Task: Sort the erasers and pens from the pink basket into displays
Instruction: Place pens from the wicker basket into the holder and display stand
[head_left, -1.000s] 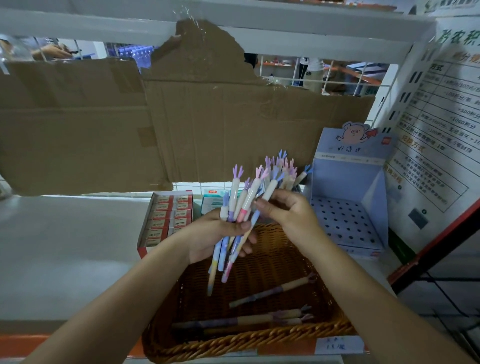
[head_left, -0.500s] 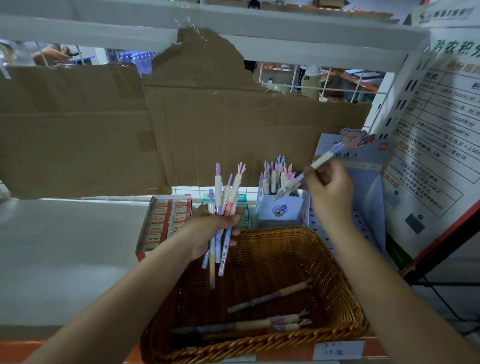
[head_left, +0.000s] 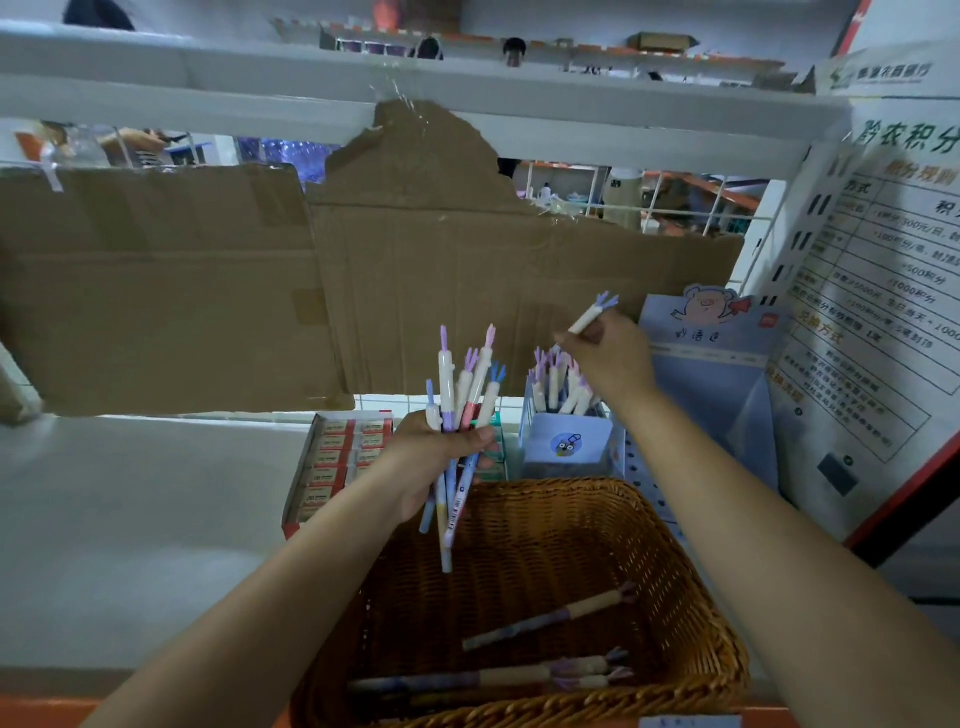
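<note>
My left hand (head_left: 434, 457) grips a bunch of pastel pens (head_left: 467, 395) upright above the back left corner of the brown wicker basket (head_left: 696, 597). My right hand (head_left: 613, 358) pinches a single pen (head_left: 589, 314), tilted, just above the small blue pen holder (head_left: 569, 441), which stands behind the basket and holds several pens. Three or so pens (head_left: 545, 618) lie on the basket floor. A red and white tray of erasers (head_left: 337, 457) sits left of the holder.
A tall blue display box with a pig picture (head_left: 711, 374) stands at the right, its perforated base partly hidden by my right arm. Taped cardboard (head_left: 415, 286) backs the shelf. A printed poster (head_left: 883, 312) hangs at far right. White shelf surface (head_left: 130, 519) lies to the left.
My right hand took one pen from the bunch, carried it up and right, and now has come back left over the small holder. The left hand's bunch stays roughly in place.
</note>
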